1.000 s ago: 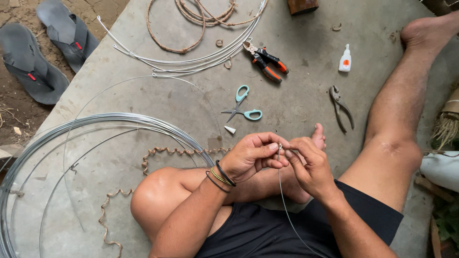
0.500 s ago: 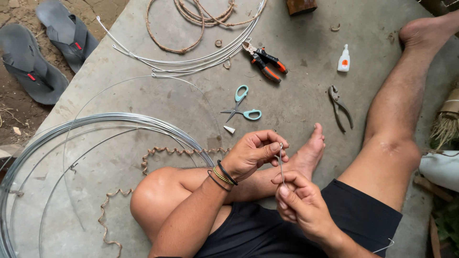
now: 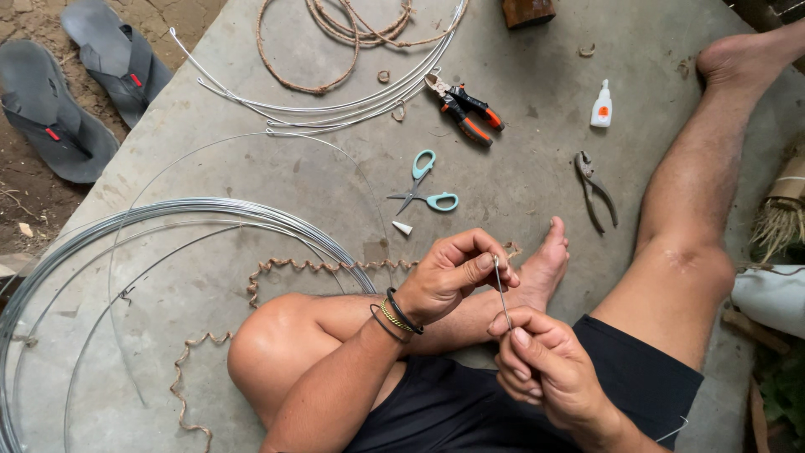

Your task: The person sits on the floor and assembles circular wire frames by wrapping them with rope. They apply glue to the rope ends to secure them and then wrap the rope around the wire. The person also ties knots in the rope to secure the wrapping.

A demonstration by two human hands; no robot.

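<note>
I sit on a concrete floor with my legs spread. My left hand [image 3: 453, 273], with bracelets on the wrist, pinches the top end of a thin grey wire [image 3: 501, 289]. My right hand [image 3: 541, 361] grips the same wire lower down, near my lap. The wire stands nearly upright between the two hands, above my bent left leg and foot [image 3: 545, 264]. A twisted brown cord [image 3: 319, 268] lies on the floor just beyond my left knee.
A large coil of steel wire [image 3: 168, 226] lies at the left. Teal scissors [image 3: 423, 189], orange-handled cutters [image 3: 465, 109], dark pliers [image 3: 594, 189], a small glue bottle [image 3: 601, 105] and rope hoops [image 3: 335, 50] lie ahead. Grey sandals [image 3: 75, 92] rest at the far left.
My right hand has slid down along the wire away from my left hand, toward my lap. The left hand has kept its pinch at the top.
</note>
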